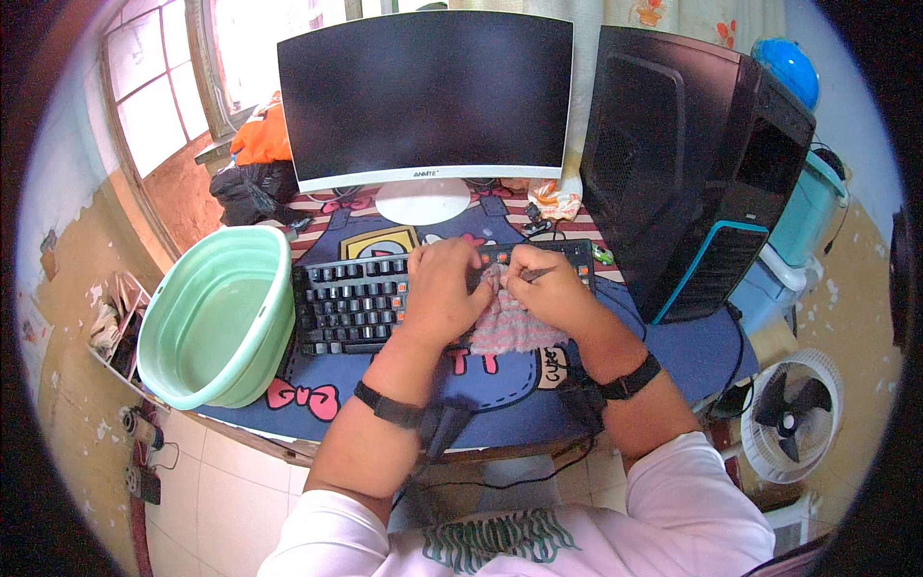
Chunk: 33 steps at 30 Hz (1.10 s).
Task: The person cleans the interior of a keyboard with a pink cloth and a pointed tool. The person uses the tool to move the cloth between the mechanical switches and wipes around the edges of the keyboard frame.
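Observation:
A black mechanical keyboard (353, 303) lies on the blue patterned desk mat. Orange switches (402, 303) show where keycaps are off, around its middle and right part. My left hand (443, 288) rests over the middle of the keyboard, its thumb beside a pink-and-grey striped cloth (515, 328). What its curled fingers touch is hidden. Pinched in my right hand (549, 292) is a thin dark tool (537, 274), its kind unclear, with the fingertips against the cloth's upper end. The cloth drapes over the keyboard's right side and front edge.
A green collapsible basin (216, 317) stands left of the keyboard. Behind are a monitor (425, 101) on a white base and black and orange bags (252, 191). A computer tower (692, 166) stands at right, near cables and a white fan (791, 418).

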Motion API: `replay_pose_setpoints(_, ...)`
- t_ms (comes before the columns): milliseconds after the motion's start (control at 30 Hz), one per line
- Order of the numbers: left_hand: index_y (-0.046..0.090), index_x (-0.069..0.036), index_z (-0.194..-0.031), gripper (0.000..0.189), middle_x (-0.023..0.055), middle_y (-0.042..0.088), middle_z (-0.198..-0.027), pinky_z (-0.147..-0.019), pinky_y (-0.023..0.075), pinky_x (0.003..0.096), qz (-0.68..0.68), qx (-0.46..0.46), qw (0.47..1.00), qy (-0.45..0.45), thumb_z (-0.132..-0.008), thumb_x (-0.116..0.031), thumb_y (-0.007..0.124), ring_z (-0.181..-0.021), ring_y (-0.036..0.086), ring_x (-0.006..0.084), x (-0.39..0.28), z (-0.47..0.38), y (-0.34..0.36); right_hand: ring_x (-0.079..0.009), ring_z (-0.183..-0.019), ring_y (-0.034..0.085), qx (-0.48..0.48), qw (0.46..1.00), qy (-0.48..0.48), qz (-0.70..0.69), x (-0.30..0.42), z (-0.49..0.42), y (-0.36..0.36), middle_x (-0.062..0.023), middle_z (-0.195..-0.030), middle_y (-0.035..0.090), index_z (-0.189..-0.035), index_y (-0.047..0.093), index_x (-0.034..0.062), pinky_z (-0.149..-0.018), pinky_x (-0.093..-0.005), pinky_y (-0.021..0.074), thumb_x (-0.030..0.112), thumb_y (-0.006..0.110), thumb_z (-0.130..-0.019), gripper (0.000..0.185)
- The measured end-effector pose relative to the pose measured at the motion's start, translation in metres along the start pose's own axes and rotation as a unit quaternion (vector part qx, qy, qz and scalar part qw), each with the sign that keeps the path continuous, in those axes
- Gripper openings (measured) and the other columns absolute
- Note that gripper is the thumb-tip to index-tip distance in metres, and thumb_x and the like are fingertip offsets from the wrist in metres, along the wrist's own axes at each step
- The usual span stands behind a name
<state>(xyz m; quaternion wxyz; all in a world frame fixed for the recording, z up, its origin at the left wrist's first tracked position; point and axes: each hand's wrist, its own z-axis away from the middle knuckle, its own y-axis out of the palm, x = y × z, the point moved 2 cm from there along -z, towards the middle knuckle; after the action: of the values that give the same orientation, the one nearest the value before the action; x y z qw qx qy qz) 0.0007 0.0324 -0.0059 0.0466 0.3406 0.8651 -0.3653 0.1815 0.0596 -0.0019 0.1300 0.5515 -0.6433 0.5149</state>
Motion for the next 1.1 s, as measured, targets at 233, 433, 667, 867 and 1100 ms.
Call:
replay_pose_setpoints(233, 0.06, -0.01, -0.096, 0.031, 0.0107, 0.063, -0.099, -0.1, 0.0347, 0.0444, 0.003, 0.008, 1.0, -0.008, -0.073, -0.021, 0.078, -0.104, 0.059, 0.0335, 0.0004, -0.0008, 0.0019, -0.0195, -0.071, 0.061, -0.035, 0.999, -0.038, 0.012, 0.0023, -0.0002, -0.0035, -0.0124, -0.077, 0.064, -0.087, 0.057, 0.0004, -0.067, -0.0368, 0.0505, 0.006, 0.067, -0.087, 0.011)
replay_pose_setpoints(433, 0.06, -0.009, -0.095, 0.031, 0.0106, 0.064, -0.098, -0.099, 0.0354, 0.0448, 0.002, 0.003, 1.0, -0.007, -0.073, -0.02, 0.079, -0.103, 0.059, 0.0339, -0.0007, -0.0012, -0.0004, -0.0195, -0.074, 0.062, -0.024, 0.999, 0.0, -0.029, -0.0004, -0.0013, -0.002, -0.0134, -0.08, 0.064, -0.086, 0.058, 0.0007, -0.068, -0.0372, 0.0508, 0.007, 0.069, -0.087, 0.012)
replay_pose_setpoints(667, 0.059, -0.011, -0.096, 0.031, 0.0104, 0.063, -0.099, -0.1, 0.0348, 0.0449, 0.001, 0.0, 1.0, -0.007, -0.075, -0.022, 0.078, -0.103, 0.059, 0.0336, 0.0002, -0.0013, -0.0004, -0.0187, -0.07, 0.06, -0.028, 1.0, 0.007, -0.006, 0.0026, -0.0003, -0.0004, -0.0115, -0.076, 0.063, -0.085, 0.058, 0.0014, -0.064, -0.0367, 0.0489, 0.007, 0.068, -0.088, 0.012)
replay_pose_setpoints(867, 0.059, -0.01, -0.096, 0.031, 0.0112, 0.063, -0.099, -0.1, 0.0344, 0.0447, -0.003, 0.011, 1.0, -0.013, -0.074, -0.023, 0.078, -0.104, 0.058, 0.034, -0.0008, -0.0009, 0.0003, -0.0181, -0.067, 0.058, -0.001, 0.999, -0.03, -0.018, 0.0017, -0.0014, 0.0015, -0.0104, -0.073, 0.061, -0.085, 0.058, 0.0012, -0.061, -0.0361, 0.0478, 0.007, 0.068, -0.087, 0.011)
replay_pose_setpoints(1100, 0.059, -0.01, -0.097, 0.032, 0.0116, 0.063, -0.1, -0.1, 0.0342, 0.0442, 0.008, 0.012, 1.0, -0.017, -0.073, -0.02, 0.077, -0.105, 0.057, 0.0354, -0.0006, -0.001, 0.0002, -0.0183, -0.068, 0.059, -0.045, 0.998, -0.035, 0.007, 0.0008, -0.0015, 0.0012, -0.0108, -0.073, 0.061, -0.086, 0.058, 0.0016, -0.062, -0.0367, 0.0482, 0.007, 0.067, -0.088, 0.01)
